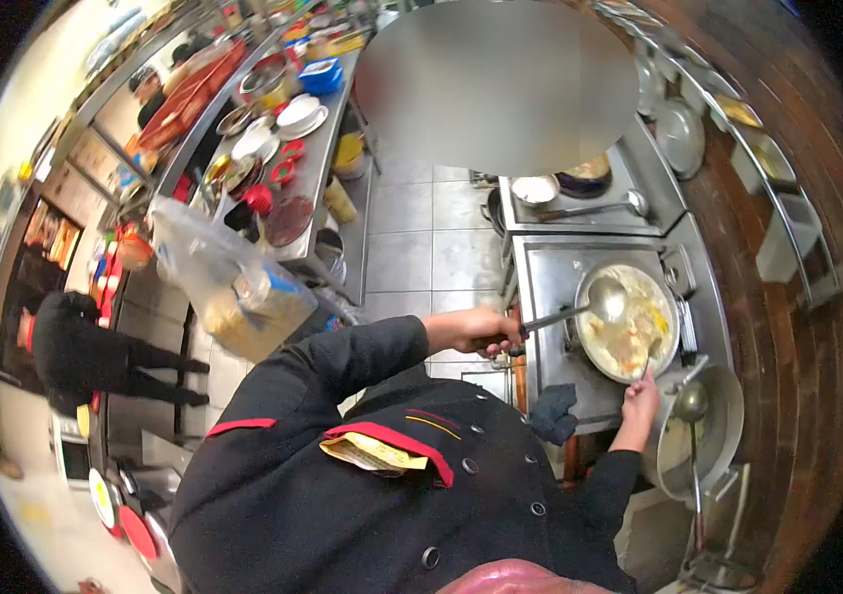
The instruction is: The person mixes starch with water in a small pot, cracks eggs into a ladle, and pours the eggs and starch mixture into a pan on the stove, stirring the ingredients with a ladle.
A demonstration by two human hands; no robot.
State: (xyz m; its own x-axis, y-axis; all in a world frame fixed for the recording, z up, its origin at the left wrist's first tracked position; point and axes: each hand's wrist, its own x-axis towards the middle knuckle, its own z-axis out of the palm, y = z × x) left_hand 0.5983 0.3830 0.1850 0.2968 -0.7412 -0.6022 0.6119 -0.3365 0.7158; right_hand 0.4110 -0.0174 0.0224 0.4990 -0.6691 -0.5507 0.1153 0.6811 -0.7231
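Note:
My left hand (481,330) is closed around the handle of a metal ladle (607,298). The ladle's bowl hangs over a wide round pan (590,354) on the stove. Creamy, pale food with yellow and reddish bits (639,327) lies in the pan. At the pan's near right rim, my right hand (641,399) is pinched on a thin utensil, whose tip reaches into the food. What kind of utensil it is, I cannot make out. A dark cloth (553,414) lies on the stove's near edge.
On the right is a large pot (733,411) with a second ladle (691,402) in it. Another burner beyond holds a white bowl (535,189) and a ladle. A steel counter (317,163) with plates and a plastic bag (213,267) are left. A person (80,346) in black stands far left.

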